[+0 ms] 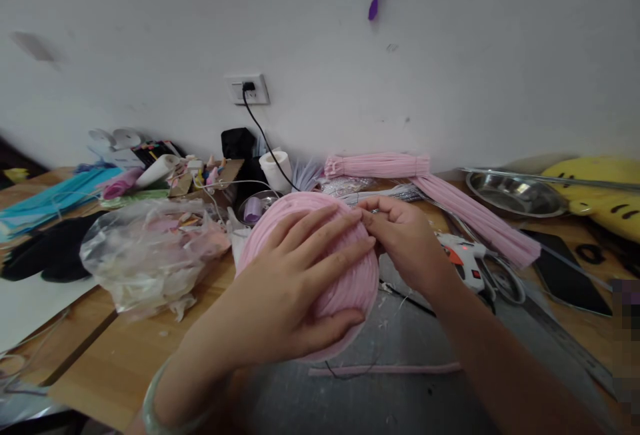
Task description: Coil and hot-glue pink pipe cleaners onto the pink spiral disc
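A round, domed shape wound from pink pipe cleaners is tilted up in front of me. My left hand lies across its face, fingers stretched and spread, thumb resting near the lower right edge. At the upper right rim, my right hand has thumb and fingers pinched together; what sits between them is hidden. Below the pink shape, a thin dark thread loops over a single pink pipe cleaner lying on the grey mat.
Right of my hands lie a white-and-orange glue gun, scissors, a metal ruler and a phone. Bundled pink pipe cleaners and a steel bowl are behind. A plastic bag of scraps sits left.
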The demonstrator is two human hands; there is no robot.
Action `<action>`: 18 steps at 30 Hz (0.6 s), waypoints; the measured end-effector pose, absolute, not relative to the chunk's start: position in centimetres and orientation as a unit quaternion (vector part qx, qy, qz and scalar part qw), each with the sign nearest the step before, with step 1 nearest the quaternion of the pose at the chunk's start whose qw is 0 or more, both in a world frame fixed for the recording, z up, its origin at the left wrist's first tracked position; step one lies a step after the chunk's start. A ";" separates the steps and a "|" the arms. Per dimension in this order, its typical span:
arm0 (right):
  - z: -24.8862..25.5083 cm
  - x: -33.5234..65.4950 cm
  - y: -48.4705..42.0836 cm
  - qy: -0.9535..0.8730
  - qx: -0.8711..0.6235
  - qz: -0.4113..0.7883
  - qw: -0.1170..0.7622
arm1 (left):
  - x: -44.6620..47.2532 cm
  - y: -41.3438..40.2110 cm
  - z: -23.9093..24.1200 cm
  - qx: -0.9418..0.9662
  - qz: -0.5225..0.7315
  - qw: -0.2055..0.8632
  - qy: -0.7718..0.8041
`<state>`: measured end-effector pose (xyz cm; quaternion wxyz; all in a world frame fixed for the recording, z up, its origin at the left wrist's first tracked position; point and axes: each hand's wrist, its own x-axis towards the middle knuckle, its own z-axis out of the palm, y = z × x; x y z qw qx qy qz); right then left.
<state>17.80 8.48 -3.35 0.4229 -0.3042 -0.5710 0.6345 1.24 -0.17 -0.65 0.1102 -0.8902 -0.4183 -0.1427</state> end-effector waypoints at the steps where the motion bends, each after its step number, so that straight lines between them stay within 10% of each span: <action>1: -3.3 17.8 8.5 -0.572 -0.298 0.637 0.422 | 1.2 -0.2 -0.6 -0.891 -0.142 0.108 -0.418; 18: -3.3 18.1 9.0 -0.508 -0.264 0.738 0.358 | 0.8 -0.2 -0.4 -0.895 -0.146 0.084 -0.413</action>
